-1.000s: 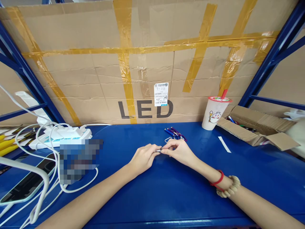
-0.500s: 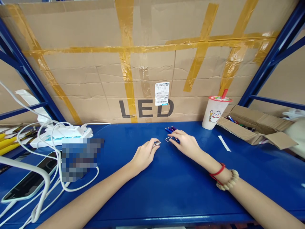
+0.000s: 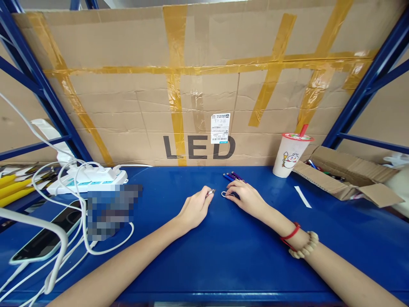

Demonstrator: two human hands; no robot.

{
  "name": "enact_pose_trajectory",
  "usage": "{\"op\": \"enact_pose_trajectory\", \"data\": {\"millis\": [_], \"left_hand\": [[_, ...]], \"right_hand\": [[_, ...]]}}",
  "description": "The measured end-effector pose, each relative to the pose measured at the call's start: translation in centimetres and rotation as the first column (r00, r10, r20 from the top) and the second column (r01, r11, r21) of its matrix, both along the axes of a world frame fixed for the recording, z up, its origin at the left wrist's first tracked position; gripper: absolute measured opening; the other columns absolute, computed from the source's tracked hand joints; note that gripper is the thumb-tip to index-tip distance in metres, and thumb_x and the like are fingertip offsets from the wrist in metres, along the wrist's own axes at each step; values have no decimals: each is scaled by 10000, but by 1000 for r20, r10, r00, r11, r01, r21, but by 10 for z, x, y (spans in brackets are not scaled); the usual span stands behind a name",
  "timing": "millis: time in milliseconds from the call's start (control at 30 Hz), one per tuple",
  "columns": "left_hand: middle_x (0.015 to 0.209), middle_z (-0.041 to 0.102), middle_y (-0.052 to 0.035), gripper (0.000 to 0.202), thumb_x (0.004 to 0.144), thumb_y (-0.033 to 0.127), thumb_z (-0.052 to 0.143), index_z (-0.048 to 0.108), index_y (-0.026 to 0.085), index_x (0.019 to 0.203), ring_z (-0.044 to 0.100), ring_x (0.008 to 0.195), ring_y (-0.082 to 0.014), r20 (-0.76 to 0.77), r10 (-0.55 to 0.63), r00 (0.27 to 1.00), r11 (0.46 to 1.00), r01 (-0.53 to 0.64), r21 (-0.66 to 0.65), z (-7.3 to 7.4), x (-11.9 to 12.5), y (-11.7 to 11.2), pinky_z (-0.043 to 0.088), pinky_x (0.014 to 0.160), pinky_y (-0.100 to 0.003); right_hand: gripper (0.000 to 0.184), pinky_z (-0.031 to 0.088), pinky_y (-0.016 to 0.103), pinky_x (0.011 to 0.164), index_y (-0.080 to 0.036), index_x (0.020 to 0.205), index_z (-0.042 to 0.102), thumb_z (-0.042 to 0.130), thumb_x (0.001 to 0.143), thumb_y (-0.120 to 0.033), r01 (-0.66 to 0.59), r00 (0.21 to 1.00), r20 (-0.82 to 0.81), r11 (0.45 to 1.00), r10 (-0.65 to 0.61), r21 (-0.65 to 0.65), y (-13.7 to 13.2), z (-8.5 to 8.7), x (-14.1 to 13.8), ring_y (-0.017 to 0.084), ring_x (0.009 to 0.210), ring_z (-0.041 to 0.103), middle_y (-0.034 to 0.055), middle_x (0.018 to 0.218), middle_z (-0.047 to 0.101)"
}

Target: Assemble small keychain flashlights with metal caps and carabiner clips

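My left hand (image 3: 194, 208) rests on the blue shelf (image 3: 223, 256) with its fingers pinched on a small silver cylinder (image 3: 210, 192). Just to the right, my right hand (image 3: 246, 196) lies over a small pile of blue and purple pen-like sticks (image 3: 233, 176) and its fingertips grip a little metal ring (image 3: 223, 194). The two hands are a few centimetres apart. A red cord and a beaded bracelet (image 3: 303, 245) sit on my right wrist.
A taped cardboard sheet marked LED (image 3: 200, 147) backs the shelf. A white drink cup (image 3: 289, 155) and an open cardboard box (image 3: 345, 172) holding pens stand at the right. A power strip (image 3: 86, 177), white cables, a phone (image 3: 44, 241) and a paper strip (image 3: 302, 197) lie around.
The hands were joined on the silver piece a second ago. They have parted: the right hand moved back to the stick pile and took the ring, the left kept the cylinder.
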State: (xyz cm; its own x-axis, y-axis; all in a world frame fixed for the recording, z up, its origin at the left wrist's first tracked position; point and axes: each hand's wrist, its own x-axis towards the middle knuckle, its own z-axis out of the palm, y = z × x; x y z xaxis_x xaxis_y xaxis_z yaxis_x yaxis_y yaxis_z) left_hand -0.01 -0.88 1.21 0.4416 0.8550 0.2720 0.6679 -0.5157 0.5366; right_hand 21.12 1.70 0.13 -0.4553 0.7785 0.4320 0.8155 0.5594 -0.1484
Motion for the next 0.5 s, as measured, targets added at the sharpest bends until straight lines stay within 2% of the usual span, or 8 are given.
{"op": "enact_pose_trajectory", "data": {"millis": [167,367,500], "left_hand": [[800,571,10,255,942,360,196,402,218,891,559,676,-148,27,12,1000,1000,-12,0,-1,-1,0,389,596,-255],[814,570,13,200,898,411,344,402,226,947,574,708,-161,50,5,999,999,-7,33,-4,-1,-1,403,614,-255],[824,585,9,155,910,351,338,414,220,944,583,733,-154,82,-60,995,998,58,30,-6,-2,1,412,645,-251]], "right_hand": [[99,446,307,757,-200,831,593,501,864,-217,-122,985,-126,992,117,-31,-7,6,-9,162,828,608,18,889,658],[112,408,287,677,-190,846,556,466,890,-240,-267,956,-107,962,272,56,-20,11,-26,152,755,600,26,853,652],[157,411,275,655,-187,850,549,441,903,-289,-287,948,-114,953,297,98,-24,10,-30,147,736,599,38,829,650]]}}
